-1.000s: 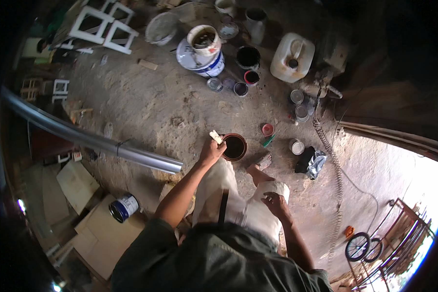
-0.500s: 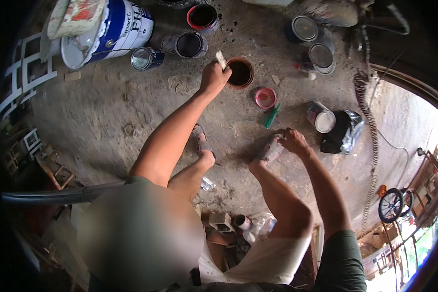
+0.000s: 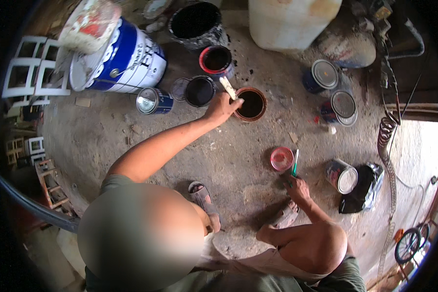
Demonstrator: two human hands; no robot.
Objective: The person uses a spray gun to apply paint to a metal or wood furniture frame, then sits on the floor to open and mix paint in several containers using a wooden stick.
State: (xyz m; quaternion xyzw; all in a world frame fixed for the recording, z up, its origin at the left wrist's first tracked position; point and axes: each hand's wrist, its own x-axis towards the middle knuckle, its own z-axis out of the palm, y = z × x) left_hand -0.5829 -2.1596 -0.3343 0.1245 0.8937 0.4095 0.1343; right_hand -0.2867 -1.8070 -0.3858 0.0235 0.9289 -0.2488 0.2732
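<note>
My left hand (image 3: 221, 109) is closed round a pale, paint-stained handle (image 3: 227, 88), which tilts at the left rim of a reddish-brown can (image 3: 263, 115) holding dark liquid. The handle's lower end is hidden by my fingers. Lower down on the right, my right hand (image 3: 298, 188) reaches to the floor by my right foot, its fingers closed on a slim green tool (image 3: 294, 169) with a whitish tip pointing away from me. Beside that tip lies a round red-rimmed lid (image 3: 282, 158).
Left of the brown can stand a dark open can (image 3: 200, 91), a red-rimmed can (image 3: 215, 60) and a closed can (image 3: 154, 100). A big blue-and-white bucket (image 3: 143, 63) leans behind. Lidded cans (image 3: 324, 74), a tipped can (image 3: 342, 176) and a black plastic bag (image 3: 361, 188) are rightward.
The view has shifted, so the cans appear lower. My right hand has left my right foot and taken hold of the green tool. My left hand still grips the pale handle by the brown can.
</note>
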